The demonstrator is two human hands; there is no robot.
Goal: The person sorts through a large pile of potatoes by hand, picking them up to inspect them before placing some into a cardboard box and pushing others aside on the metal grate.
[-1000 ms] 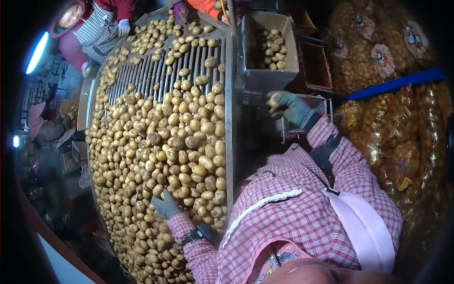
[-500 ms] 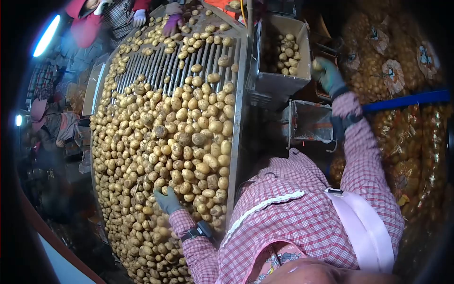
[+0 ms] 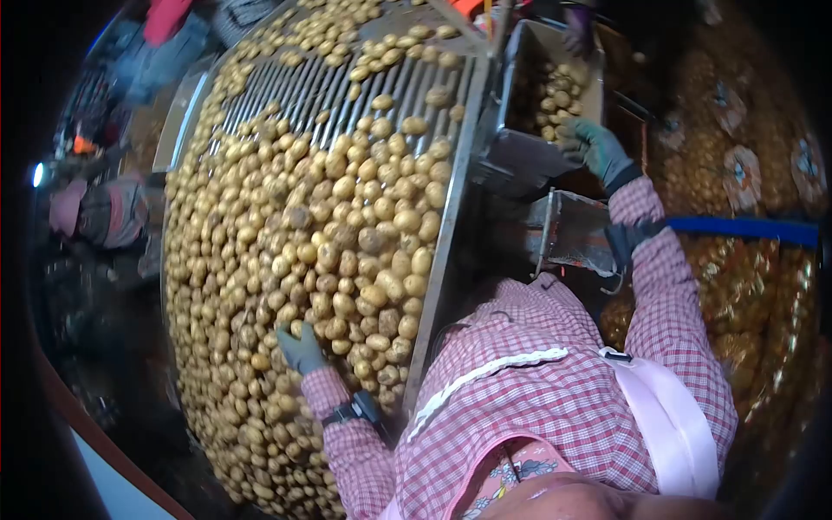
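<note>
Hundreds of potatoes (image 3: 347,225) are spread across a long sorting surface (image 3: 455,199), packed edge to edge on the near half and thinning out over the bare metal rollers (image 3: 303,95) at the far end, where the slats are left exposed between scattered tubers. The left hand (image 3: 302,348), gloved in dark grey, is laid on the heap near the person's body, its fingers loosely curled over the potatoes beneath; whether one is actually gripped cannot be told. The right hand (image 3: 596,149), in a green glove, is stretched out past the steel side rail to the rim of a grey metal bin (image 3: 520,156) mounted beside the surface, fingers bent downward over the small pile of potatoes already lying inside it; whether anything is held in the palm is hidden. The bin appears to be set within arm's reach of the rail so that picked potatoes can be dropped aside without a step being taken. A pink checked smock (image 3: 555,390) and a dark wrist strap (image 3: 351,407) are worn by the person. Beyond the bin, a blue bar (image 3: 745,230) is seen in front of stacked mesh sacks (image 3: 737,173) filled with potatoes. The room is dim, lit by a small lamp (image 3: 37,175) at the left, and other workers' red and dark sleeves (image 3: 165,17) are visible at the far end.
</note>
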